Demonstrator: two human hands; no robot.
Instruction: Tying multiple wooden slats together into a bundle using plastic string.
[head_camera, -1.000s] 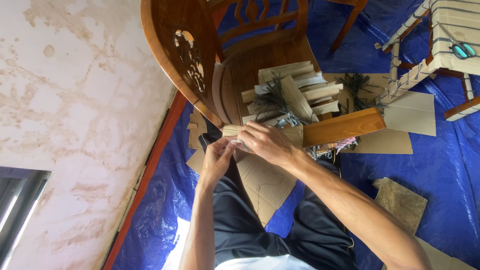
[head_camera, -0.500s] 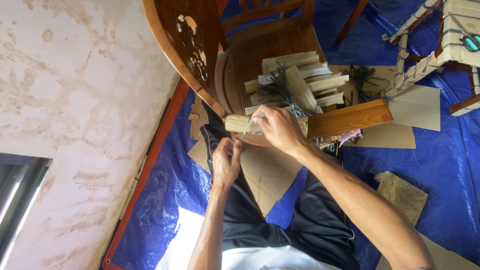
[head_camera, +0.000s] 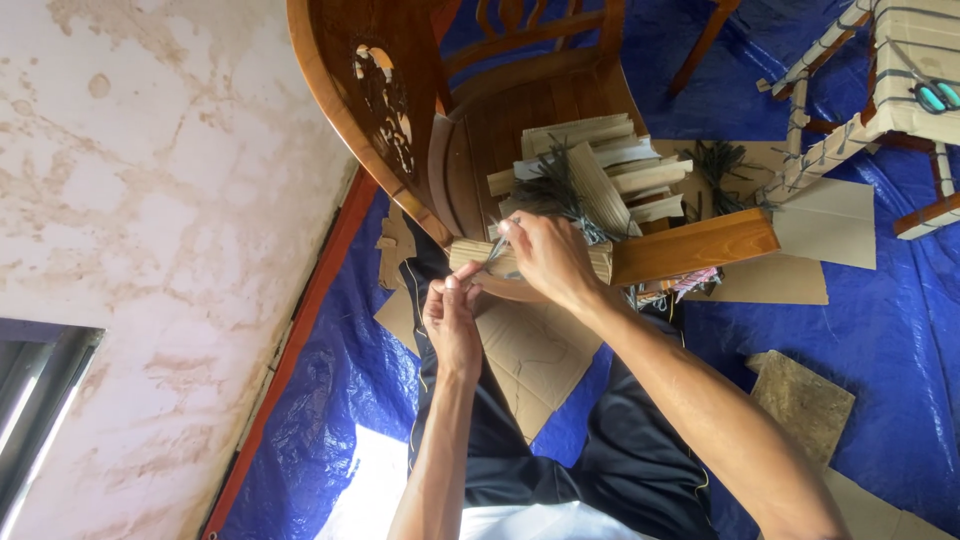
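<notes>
A: Hands first. What's the left hand (head_camera: 452, 318) doing?

B: Fingers curled shut, thumb and fingertips pinched at the near end of a bundle of pale sticks (head_camera: 530, 262). Can't tell whether it pinches the bundle itself or a thin tie at its end (too small to see).

A: Right hand (head_camera: 545, 258)?

B: Lies over the middle of the same bundle, fingers closed. It pinches a thin dark strand (head_camera: 497, 250) between thumb and forefinger, just above the bundle.

A: Where's the bundle?

B: Held crosswise at the front edge of a wooden chair (head_camera: 480, 110), above the person's lap. Its far end sits beside a thick wooden block (head_camera: 695, 245) that juts out to the right.

A: On the chair seat?

B: A heap of flat pale wood strips (head_camera: 600, 165), stacked loosely, with a clump of dark thin ties (head_camera: 550, 190) among them. More dark ties (head_camera: 715, 160) lie on cardboard past the heap.

A: Floor?

B: Blue tarp (head_camera: 880, 330) all over. Brown cardboard sheets (head_camera: 535, 350) lie on it, one under the forearms. A rough grey slab (head_camera: 800, 400) lies to the right. A small pale model frame (head_camera: 880, 90) stands in the top right corner.

A: Left side?

B: Stained plaster wall (head_camera: 150, 200), with a red strip at its base.
</notes>
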